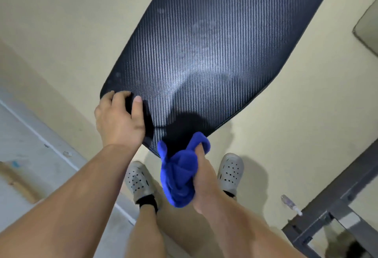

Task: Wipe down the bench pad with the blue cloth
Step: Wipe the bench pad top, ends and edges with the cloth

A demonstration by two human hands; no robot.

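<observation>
**Blue cloth poised at near end of bench pad**

The dark woven bench pad [204,53] stretches away from you, with pale smudges across its middle. Your left hand [119,118] grips its near corner, thumb on top and fingers curled over the edge. Your right hand [204,182] clutches the blue cloth [178,178], bunched just off the pad's near edge. Wadded like that, it may skip over smears, and a loose left grip could let the pad shift. The pad's far end is cut off and its support is hidden.
</observation>
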